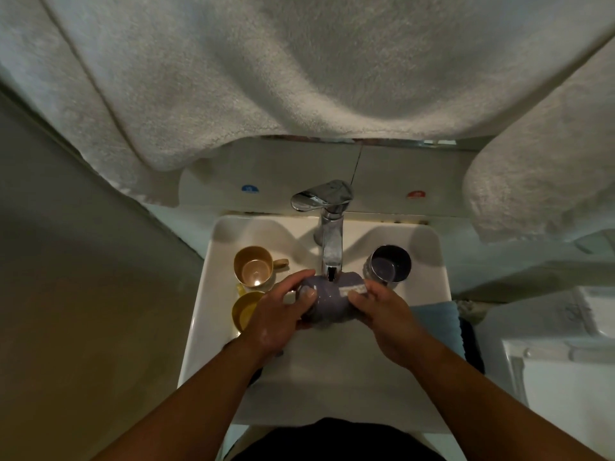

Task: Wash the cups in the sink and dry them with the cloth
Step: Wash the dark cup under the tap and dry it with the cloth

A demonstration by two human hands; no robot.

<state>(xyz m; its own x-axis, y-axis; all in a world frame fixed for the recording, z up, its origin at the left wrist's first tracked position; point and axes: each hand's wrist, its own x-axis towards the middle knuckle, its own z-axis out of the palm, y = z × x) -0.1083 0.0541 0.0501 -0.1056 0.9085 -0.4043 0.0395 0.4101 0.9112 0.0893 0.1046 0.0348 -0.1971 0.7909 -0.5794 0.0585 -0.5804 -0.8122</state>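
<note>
A grey-purple cup (327, 299) lies on its side under the tap spout, over the white sink (206, 271). My left hand (279, 314) grips its left end, thumb on top. My right hand (382, 314) grips its right end, fingers by a white label strip. A tan mug (254, 266) stands upright on the sink's left ledge. A yellow cup (243, 311) sits just in front of it, partly hidden by my left hand. A steel cup (389, 264) stands on the right ledge.
The chrome tap (327, 221) stands at the back of the sink. A blue cloth (439, 324) lies on the sink's right edge. White towels (299, 71) hang overhead and at the right. A wall closes in on the left.
</note>
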